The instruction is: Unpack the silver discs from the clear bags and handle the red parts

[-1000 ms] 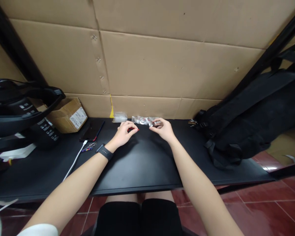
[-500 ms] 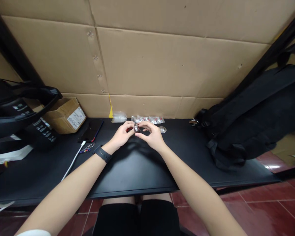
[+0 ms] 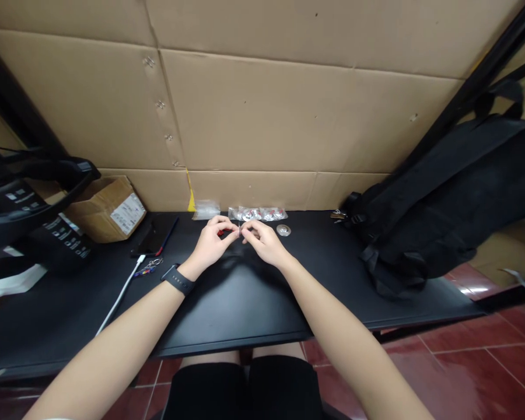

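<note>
My left hand (image 3: 213, 240), with a black watch at the wrist, pinches a small red item (image 3: 223, 232) above the black desk (image 3: 245, 291). Fingertip to fingertip with it, my right hand (image 3: 262, 241) is closed on a small thin silver part I cannot make out clearly. A little round metal disc (image 3: 283, 230) lies on the desk just right of my right hand. Behind both hands, clear packets of small silver and red parts (image 3: 257, 213) lie against the cardboard wall.
A small clear bag (image 3: 205, 209) sits left of the packets. A phone (image 3: 151, 234), a white cable (image 3: 118, 297) and keys (image 3: 147, 266) lie at the left, beside a cardboard box (image 3: 107, 207) and black gear (image 3: 26, 204). A black backpack (image 3: 441, 198) leans at the right.
My right hand left the packets at the back, came to my left hand with a small silver part, and a round disc now lies on the desk.
</note>
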Tool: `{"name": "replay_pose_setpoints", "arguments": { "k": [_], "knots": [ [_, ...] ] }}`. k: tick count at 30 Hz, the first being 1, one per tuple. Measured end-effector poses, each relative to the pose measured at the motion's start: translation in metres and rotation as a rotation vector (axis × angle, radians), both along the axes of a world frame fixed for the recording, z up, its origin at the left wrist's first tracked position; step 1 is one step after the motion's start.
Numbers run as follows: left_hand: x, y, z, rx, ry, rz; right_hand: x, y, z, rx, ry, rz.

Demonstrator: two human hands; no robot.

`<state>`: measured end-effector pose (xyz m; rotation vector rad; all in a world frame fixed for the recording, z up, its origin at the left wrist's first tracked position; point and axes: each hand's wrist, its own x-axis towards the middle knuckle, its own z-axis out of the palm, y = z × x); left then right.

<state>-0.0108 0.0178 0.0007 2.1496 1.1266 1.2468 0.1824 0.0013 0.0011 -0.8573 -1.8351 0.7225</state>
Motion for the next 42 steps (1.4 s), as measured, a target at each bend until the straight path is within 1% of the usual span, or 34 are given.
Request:
{"name": "replay_pose_setpoints", "arguments": {
  "k": [3, 6, 7, 9, 11, 13, 17, 18, 20, 22, 24, 27, 29, 32, 35, 39, 42],
  "knots": [
    [-0.001, 0.002, 0.000, 0.034, 0.046, -0.011, 0.001, 0.006, -0.005, 0.096, -0.073, -0.032],
    [-0.002, 0.001, 0.003, 0.065, 0.049, 0.011, 0.003, 0.009, -0.008, 0.143, -0.136, -0.055],
    [-0.002, 0.000, 0.003, 0.073, 0.071, 0.018, 0.003, 0.009, -0.008, 0.148, -0.151, -0.057],
    [-0.002, -0.004, 0.004, 0.086, 0.183, 0.005, 0.005, 0.009, -0.007, 0.142, -0.169, -0.059],
    [-0.002, -0.008, 0.004, 0.094, 0.336, -0.043, 0.008, 0.009, -0.006, 0.118, -0.182, -0.065],
    [-0.002, -0.010, 0.003, 0.105, 0.430, -0.081, 0.011, 0.010, -0.007, 0.098, -0.218, -0.073],
    [-0.009, -0.003, 0.002, 0.114, 0.452, -0.132, 0.019, 0.016, -0.010, 0.107, -0.370, -0.089],
    [-0.012, 0.001, 0.002, 0.110, 0.448, -0.119, 0.021, 0.018, -0.011, 0.114, -0.401, -0.097],
    [-0.019, 0.009, 0.000, 0.098, 0.443, -0.027, 0.028, 0.022, -0.011, 0.120, -0.442, -0.142],
    [-0.026, 0.017, -0.004, 0.079, 0.466, 0.098, 0.038, 0.025, -0.010, 0.087, -0.487, -0.240],
    [-0.032, 0.023, -0.010, 0.066, 0.515, 0.170, 0.050, 0.027, -0.009, 0.007, -0.567, -0.385],
    [-0.034, 0.028, -0.020, 0.078, 0.585, 0.181, 0.071, 0.028, -0.007, -0.138, -0.702, -0.591],
    [-0.033, 0.029, -0.025, 0.094, 0.621, 0.171, 0.081, 0.028, -0.006, -0.205, -0.762, -0.670],
    [-0.029, 0.028, -0.029, 0.103, 0.660, 0.161, 0.090, 0.029, -0.007, -0.269, -0.815, -0.705],
    [-0.024, 0.025, -0.028, 0.102, 0.647, 0.127, 0.092, 0.031, -0.008, -0.296, -0.829, -0.687],
    [-0.019, 0.020, -0.023, 0.127, 0.606, 0.025, 0.092, 0.034, -0.011, -0.294, -0.780, -0.654],
    [-0.017, 0.017, -0.019, 0.116, 0.617, -0.021, 0.093, 0.035, -0.014, -0.280, -0.721, -0.649]
  ]
}}
